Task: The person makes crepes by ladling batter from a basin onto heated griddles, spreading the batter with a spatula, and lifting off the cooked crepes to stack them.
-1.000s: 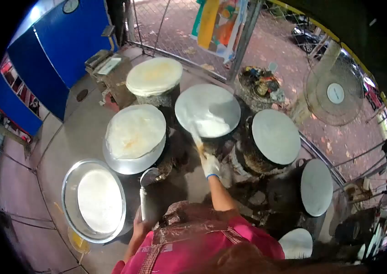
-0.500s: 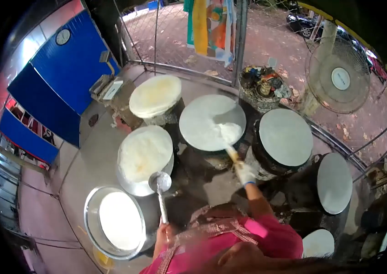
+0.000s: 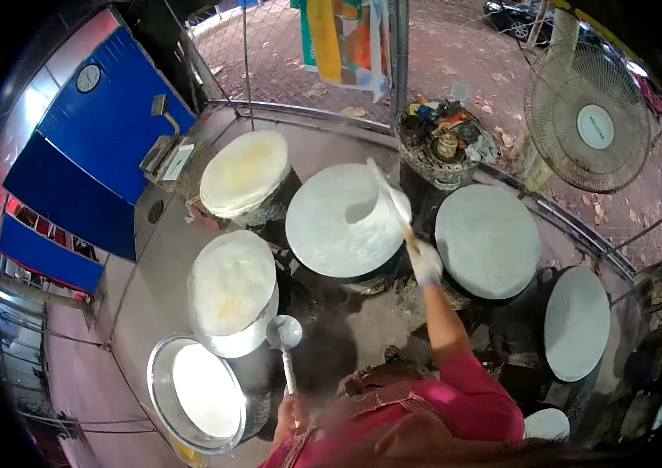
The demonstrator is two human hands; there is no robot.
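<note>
My right hand [image 3: 425, 262], in a white glove, grips the short handle of a batter spreader [image 3: 395, 199]. Its long blade is at the right edge of the middle round griddle [image 3: 311, 222]. White batter covers most of that griddle, with a darker grey patch right of its centre. Low at the front, my left hand [image 3: 292, 411] is wrapped around the handle of a metal ladle [image 3: 285, 333], held bowl up. The ladle hangs beside a large metal pot [image 3: 157, 366] of white batter, near a round tray [image 3: 241, 343] carrying a pale flat pancake [image 3: 232, 282].
A stack of pale pancakes [image 3: 245, 173] stands at the back left. To the right are more round griddles, one close [image 3: 488, 242] and one farther [image 3: 576, 324]. A bin of rubbish [image 3: 446, 144] and a standing fan [image 3: 592, 125] are behind. Wire fencing [image 3: 276, 86] runs along the back.
My right hand has moved up and slightly right, swinging the spreader to the griddle's right edge. Batter covers more of the griddle's front. My left hand still holds the ladle, and the view has shifted.
</note>
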